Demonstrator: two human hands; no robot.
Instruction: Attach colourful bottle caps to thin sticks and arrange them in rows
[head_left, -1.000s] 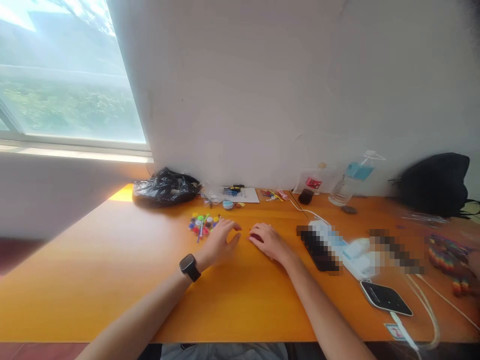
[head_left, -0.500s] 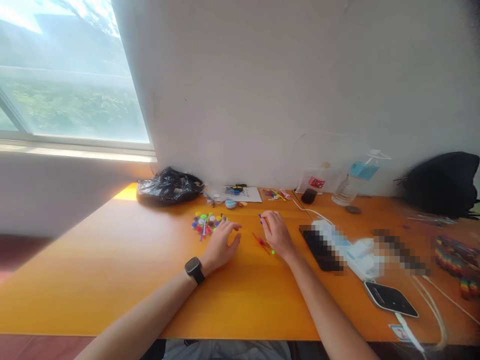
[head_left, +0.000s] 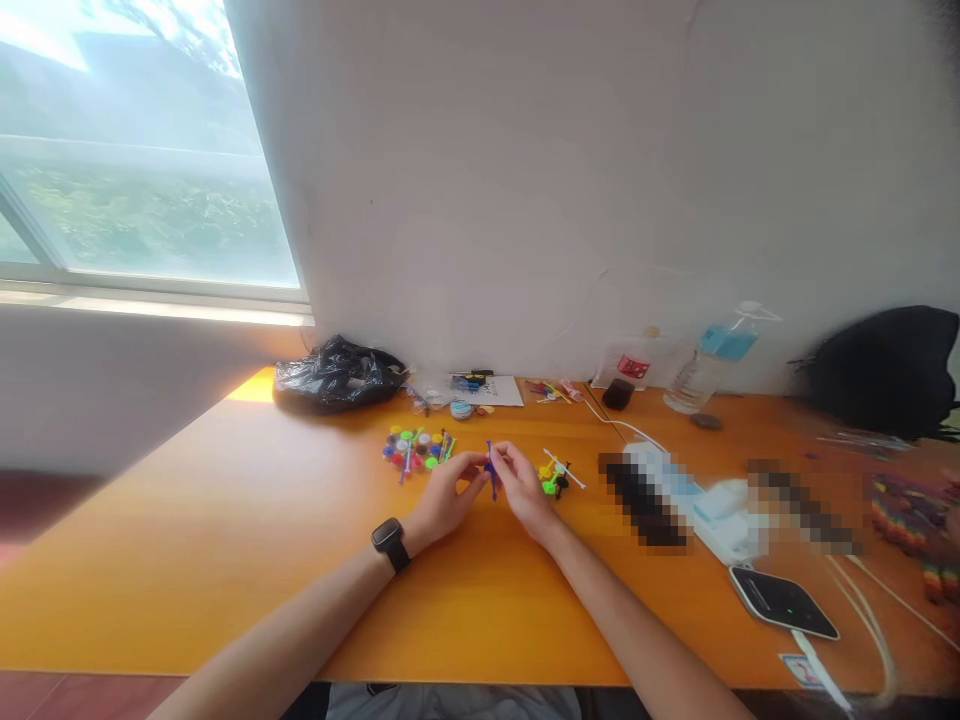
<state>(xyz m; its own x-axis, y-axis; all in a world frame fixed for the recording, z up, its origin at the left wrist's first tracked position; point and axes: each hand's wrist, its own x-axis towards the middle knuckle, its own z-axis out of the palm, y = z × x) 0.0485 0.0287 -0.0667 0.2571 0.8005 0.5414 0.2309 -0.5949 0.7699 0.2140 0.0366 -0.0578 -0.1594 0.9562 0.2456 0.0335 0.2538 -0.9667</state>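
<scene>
Head view, left hand: the left hand (head_left: 442,495) is resting just below the middle of the frame, its fingers (head_left: 471,459) curling, thumb and forefinger nearly together at the blue piece; whether they are gripping or merely touching it, I cannot tell.
Right hand: the right hand (head_left: 529,495) is facing it from slightly right of centre, thumb and fingers closing on the blue piece.
Blue piece: the blue piece (head_left: 493,488) is standing roughly upright between both hands' fingertips, near the frame's centre.
Left pile: a pile of coloured pieces (head_left: 418,461) is lying left of centre, just beyond the left hand.
Right cluster: a small cluster of green, yellow and black pieces (head_left: 549,488) is lying right of centre, near the right hand, a white rod (head_left: 568,470) crossing it.
Watch: a black watch (head_left: 388,536) is circling the left wrist.
Table: the orange-brown table (head_left: 225,560) is filling much of the lower half.
Far edge: a black plastic bag (head_left: 337,372) is sitting left of centre; two bottles, one red-labelled (head_left: 634,367), one blue-labelled (head_left: 726,342), are standing at the right.
</scene>
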